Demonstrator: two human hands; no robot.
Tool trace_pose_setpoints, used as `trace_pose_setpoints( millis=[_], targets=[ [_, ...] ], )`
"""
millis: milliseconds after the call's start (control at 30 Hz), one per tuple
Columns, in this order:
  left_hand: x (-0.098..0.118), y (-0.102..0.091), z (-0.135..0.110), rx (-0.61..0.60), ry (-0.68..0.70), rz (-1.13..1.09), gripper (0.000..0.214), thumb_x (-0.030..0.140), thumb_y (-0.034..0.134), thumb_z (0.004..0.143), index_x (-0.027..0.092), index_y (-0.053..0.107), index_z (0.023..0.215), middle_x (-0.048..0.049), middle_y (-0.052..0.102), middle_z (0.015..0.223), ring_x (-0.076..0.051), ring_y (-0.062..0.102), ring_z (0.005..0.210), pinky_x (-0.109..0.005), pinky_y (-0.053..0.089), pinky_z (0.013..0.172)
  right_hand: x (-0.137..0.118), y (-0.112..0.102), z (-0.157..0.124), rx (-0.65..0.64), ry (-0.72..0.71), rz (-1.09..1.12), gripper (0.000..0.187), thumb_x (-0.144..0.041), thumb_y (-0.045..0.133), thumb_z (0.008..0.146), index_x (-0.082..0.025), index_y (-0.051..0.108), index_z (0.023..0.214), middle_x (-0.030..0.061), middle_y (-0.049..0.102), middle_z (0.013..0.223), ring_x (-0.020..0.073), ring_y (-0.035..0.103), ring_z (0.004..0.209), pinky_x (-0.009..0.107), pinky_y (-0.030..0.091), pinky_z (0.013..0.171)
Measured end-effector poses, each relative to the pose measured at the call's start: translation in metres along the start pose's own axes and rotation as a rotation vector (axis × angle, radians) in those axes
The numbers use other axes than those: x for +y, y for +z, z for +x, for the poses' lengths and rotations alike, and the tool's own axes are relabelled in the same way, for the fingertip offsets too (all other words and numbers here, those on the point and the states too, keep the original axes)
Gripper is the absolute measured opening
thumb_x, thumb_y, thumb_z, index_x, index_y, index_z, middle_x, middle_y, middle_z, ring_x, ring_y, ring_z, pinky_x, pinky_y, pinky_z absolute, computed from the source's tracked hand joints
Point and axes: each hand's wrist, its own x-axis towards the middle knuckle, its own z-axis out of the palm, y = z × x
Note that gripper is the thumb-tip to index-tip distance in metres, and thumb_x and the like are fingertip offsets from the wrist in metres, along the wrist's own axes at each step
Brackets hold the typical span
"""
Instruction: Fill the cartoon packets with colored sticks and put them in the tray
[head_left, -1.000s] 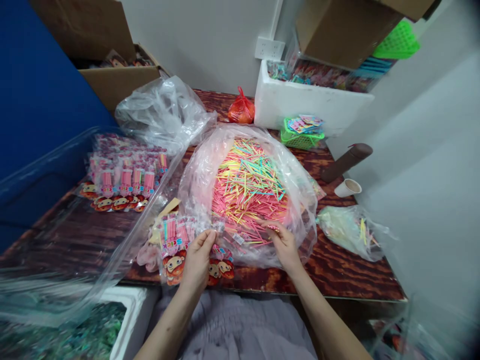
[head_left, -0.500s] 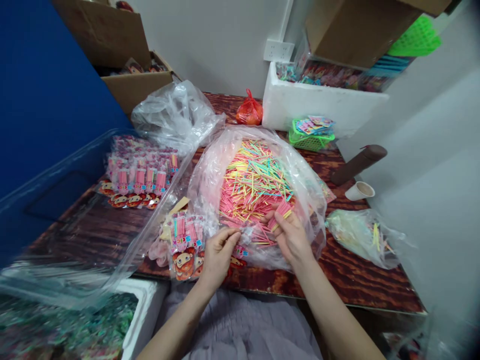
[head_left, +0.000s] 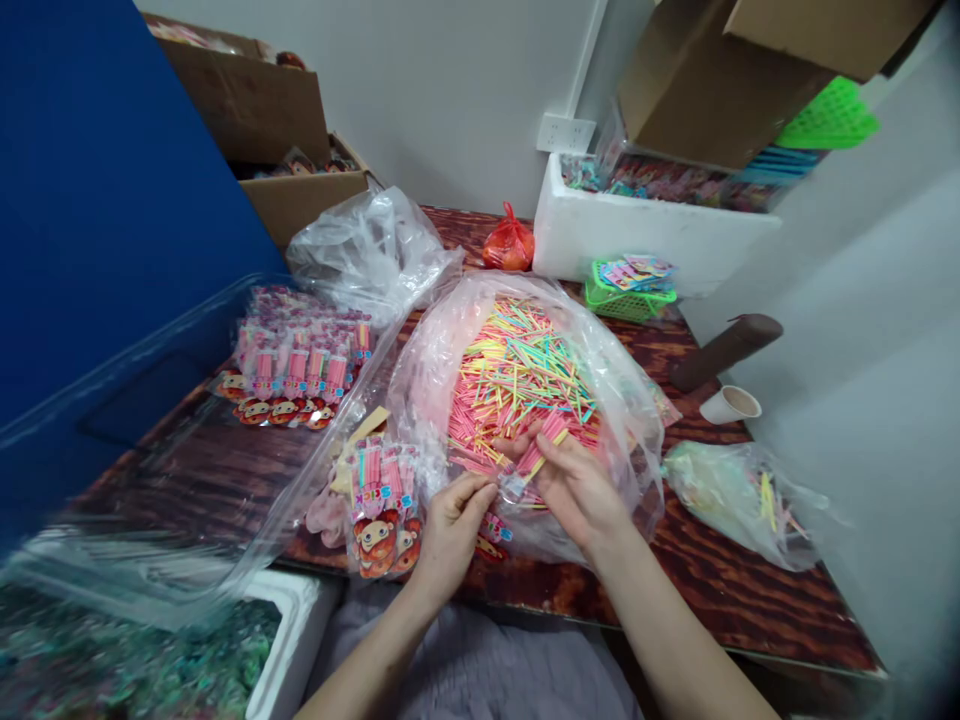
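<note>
My right hand holds a small bundle of pink and yellow candy sticks between thumb and fingers. Fingers of my left hand are pinched on the edge of a small clear printed pouch, partly hidden behind that hand. The bundle's lower end is at the pouch's mouth; whether it is inside, I cannot tell. Beneath and behind both hands lies a large clear plastic bag heaped with loose pink, yellow and green sticks. Filled pouches with a cartoon face lie left of my left hand.
More filled pouches are piled at the left beside a clear plastic sheet-like edge. A foam box, green basket, brown bottle, paper cup and bag of scraps stand right. A foam bin is below left.
My right hand has brought the stick bundle left and down toward the pouch at my left hand, tilting it. The whole view has shifted slightly.
</note>
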Motion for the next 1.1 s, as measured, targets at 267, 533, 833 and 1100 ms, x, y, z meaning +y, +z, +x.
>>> trace_pose_setpoints(
  millis=[267, 533, 833, 1100],
  targets=[
    [0.005, 0.001, -0.001, 0.045, 0.015, -0.07, 0.018, 0.032, 0.064, 0.084, 0.02, 0.077, 0.09, -0.0054, 0.074, 0.093, -0.02, 0.064, 0.089, -0.029, 0.049, 0.083, -0.006, 0.011, -0.019, -0.105, 0.024, -0.372, 0.032, -0.039, 0.068, 0.083, -0.025, 0.065, 0.112, 0.0063, 0.067, 0.124, 0.0243, 0.061, 0.116, 0.043, 0.044, 0.104],
    [0.012, -0.007, -0.003, 0.082, -0.051, -0.181, 0.02, 0.033, 0.068, 0.08, 0.02, 0.077, 0.092, -0.0049, 0.075, 0.092, -0.021, 0.065, 0.087, -0.03, 0.051, 0.083, -0.008, 0.018, -0.025, -0.086, -0.199, -0.682, 0.023, -0.036, 0.053, 0.094, -0.027, 0.065, 0.112, 0.0071, 0.065, 0.124, 0.0242, 0.058, 0.117, 0.041, 0.044, 0.102],
    [0.013, -0.009, -0.004, 0.128, -0.06, -0.295, 0.018, 0.034, 0.07, 0.078, 0.018, 0.074, 0.087, -0.0042, 0.072, 0.086, -0.019, 0.063, 0.084, -0.029, 0.049, 0.081, -0.008, 0.023, -0.029, -0.148, -0.311, -0.965, 0.014, -0.033, 0.055, 0.093, -0.027, 0.068, 0.09, 0.0065, 0.063, 0.12, 0.0263, 0.055, 0.116, 0.041, 0.043, 0.098],
    [0.044, -0.035, -0.03, -0.174, -0.073, -0.217, 0.02, 0.029, 0.073, 0.076, 0.018, 0.071, 0.093, -0.0029, 0.067, 0.086, -0.016, 0.059, 0.079, -0.024, 0.046, 0.073, 0.0, 0.04, -0.04, -0.323, -0.349, -0.955, 0.017, -0.031, 0.057, 0.092, -0.031, 0.073, 0.088, 0.007, 0.065, 0.114, 0.0284, 0.058, 0.11, 0.045, 0.048, 0.093]
  ],
)
